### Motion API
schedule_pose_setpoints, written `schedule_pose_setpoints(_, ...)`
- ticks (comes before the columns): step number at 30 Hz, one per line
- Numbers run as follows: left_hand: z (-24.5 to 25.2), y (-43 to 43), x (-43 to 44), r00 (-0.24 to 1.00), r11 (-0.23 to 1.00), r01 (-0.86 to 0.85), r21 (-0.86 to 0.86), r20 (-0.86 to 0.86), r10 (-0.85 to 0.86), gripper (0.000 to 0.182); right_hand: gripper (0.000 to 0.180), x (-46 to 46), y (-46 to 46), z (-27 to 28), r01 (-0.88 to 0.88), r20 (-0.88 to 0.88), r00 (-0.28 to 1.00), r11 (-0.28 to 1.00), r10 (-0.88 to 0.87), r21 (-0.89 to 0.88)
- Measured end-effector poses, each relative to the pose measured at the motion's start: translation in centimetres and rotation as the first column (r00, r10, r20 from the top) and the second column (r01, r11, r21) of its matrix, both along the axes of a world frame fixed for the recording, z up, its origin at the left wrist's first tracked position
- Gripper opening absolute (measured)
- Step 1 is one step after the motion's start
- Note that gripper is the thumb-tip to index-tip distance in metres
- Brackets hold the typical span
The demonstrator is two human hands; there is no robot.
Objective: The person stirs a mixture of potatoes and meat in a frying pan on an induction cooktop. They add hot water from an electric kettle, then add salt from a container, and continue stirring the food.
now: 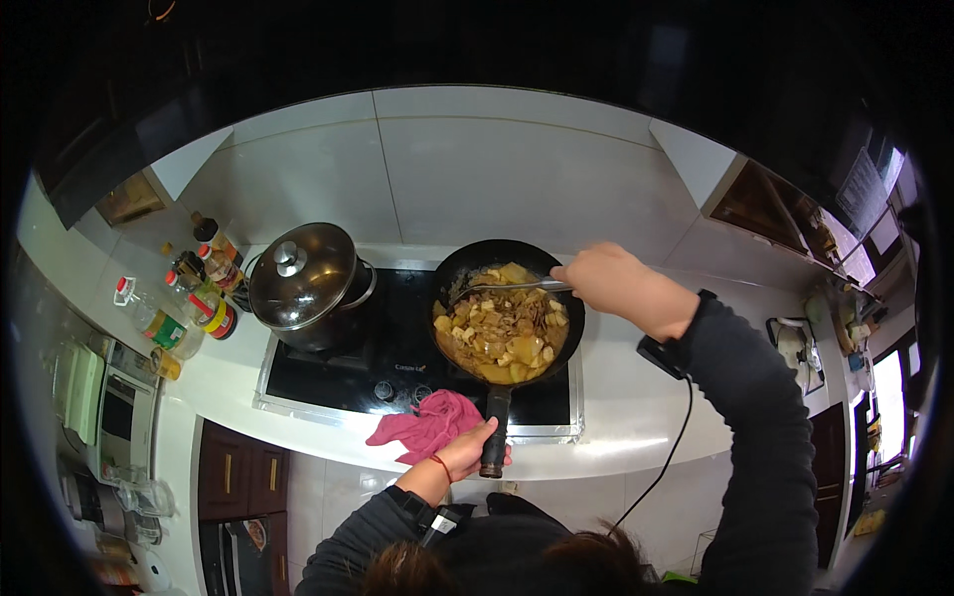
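Note:
A black frying pan (pixel 572 328) sits on the right side of the glass cooktop (pixel 328 380), filled with a saucy stew (pixel 507 328) of pale cubes, sliced pieces and brown shreds. My left hand (pixel 466 451) grips the pan's dark handle (pixel 495 432) near its end. Over the pan's right rim, my right hand (pixel 615 287) holds a metal utensil (pixel 522 285) by its handle. The utensil's far end dips into the food at the pan's left side, so its shape there is partly hidden. A crumpled pink cloth (pixel 432 425) lies at the cooktop's front edge, beside my left hand.
A lidded dark pot (pixel 317 339) with a glass lid (pixel 304 279) stands on the left of the cooktop. Several bottles (pixel 205 305) crowd the counter's left corner. A black cable (pixel 674 454) hangs from my right wrist. The dark range hood (pixel 477 45) overhangs the stove.

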State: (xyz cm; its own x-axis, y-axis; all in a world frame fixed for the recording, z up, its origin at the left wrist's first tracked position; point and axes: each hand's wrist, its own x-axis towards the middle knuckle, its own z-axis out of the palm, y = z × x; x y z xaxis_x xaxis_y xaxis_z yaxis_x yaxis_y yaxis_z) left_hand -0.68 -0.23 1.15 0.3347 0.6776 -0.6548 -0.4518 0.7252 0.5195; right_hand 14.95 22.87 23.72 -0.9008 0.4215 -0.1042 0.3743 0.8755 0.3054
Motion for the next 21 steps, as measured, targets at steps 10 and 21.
schedule_pose_setpoints(10, -0.2, 0.1, -0.1, 1.0, 1.0, 0.004, -0.003, 0.008, -0.004, 0.04, 0.036, 6.8, -6.9, 6.0, 0.196, 0.057, 0.978, 0.979, -0.199, 0.063)
schedule_pose_setpoints(21, 0.0, 0.2, -0.2, 0.999, 0.999, 0.028, -0.016, 0.02, -0.027, 0.04, 0.044, 7.4, -8.3, 2.2, 0.169, 0.049, 0.984, 0.983, -0.173, 0.066)
